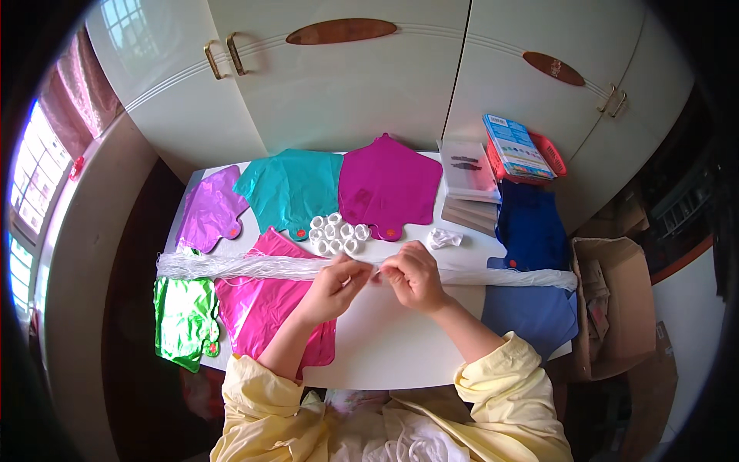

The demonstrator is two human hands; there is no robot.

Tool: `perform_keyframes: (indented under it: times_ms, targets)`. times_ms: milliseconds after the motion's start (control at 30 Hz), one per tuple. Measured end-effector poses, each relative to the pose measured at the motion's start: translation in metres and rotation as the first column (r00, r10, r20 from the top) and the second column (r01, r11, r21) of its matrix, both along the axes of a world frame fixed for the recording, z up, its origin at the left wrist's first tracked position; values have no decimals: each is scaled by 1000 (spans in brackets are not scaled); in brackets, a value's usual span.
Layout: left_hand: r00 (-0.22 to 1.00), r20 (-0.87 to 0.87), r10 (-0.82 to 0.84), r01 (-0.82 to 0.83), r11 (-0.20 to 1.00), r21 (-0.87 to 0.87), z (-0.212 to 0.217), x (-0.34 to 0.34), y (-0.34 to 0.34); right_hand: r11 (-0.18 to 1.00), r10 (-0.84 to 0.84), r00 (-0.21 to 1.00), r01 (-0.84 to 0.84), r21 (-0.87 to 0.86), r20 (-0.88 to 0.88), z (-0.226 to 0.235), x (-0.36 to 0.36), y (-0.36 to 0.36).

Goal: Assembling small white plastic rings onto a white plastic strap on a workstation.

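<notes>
- Here, at a white table (400,346) set before pale cupboard doors (346,92), a person in yellow sleeves works over a long clear bag of thin white sticks (254,267) lying crosswise along the tabletop.
- The left hand (339,283) pinches the bag near its middle, fingers closed on the plastic.
- The right hand (412,276) sits just beside it, thumb and fingertips clenched on the same bag; the two hands almost touch.
- The bag runs from the table's left edge, under both hands, to the far right edge, where it crosses a blue foil balloon (531,231).
- Flat, uninflated foil balloons are spread about: a lilac one (209,209) at back left, a teal one (289,189) beside it, a magenta star-shaped one (387,185) at the centre back.
- A pink balloon (262,300) lies beneath the left forearm, and a green one (183,312) hangs over the table's left edge.
- A cluster of small white round cups (336,235) rests just behind the hands, between the teal and magenta balloons.
- A crumpled scrap of white material (444,238) lies near the right hand.
- At back right are flat packets (467,173) and a red basket (539,158) holding a blue-and-white box (514,142).
- A brown cardboard box (612,300) stands open beside the table on the right.
</notes>
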State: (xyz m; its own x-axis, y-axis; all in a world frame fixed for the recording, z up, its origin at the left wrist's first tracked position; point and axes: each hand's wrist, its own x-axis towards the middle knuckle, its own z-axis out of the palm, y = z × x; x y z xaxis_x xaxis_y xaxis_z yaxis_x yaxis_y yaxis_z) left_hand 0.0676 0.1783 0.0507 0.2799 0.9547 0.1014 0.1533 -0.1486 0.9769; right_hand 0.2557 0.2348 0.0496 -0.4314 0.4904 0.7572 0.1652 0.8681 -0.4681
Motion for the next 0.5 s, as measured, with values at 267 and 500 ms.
perform_keyframes:
  times_ms: [267, 500]
  targets:
    - [871, 490, 50, -57, 998, -1, 11, 11, 0, 997, 75, 993, -72, -33, 96, -12, -8, -3]
    - [987, 154, 51, -33, 992, -119, 2, 1, 1, 1000, -14, 999, 13, 16, 51, -7, -3, -1]
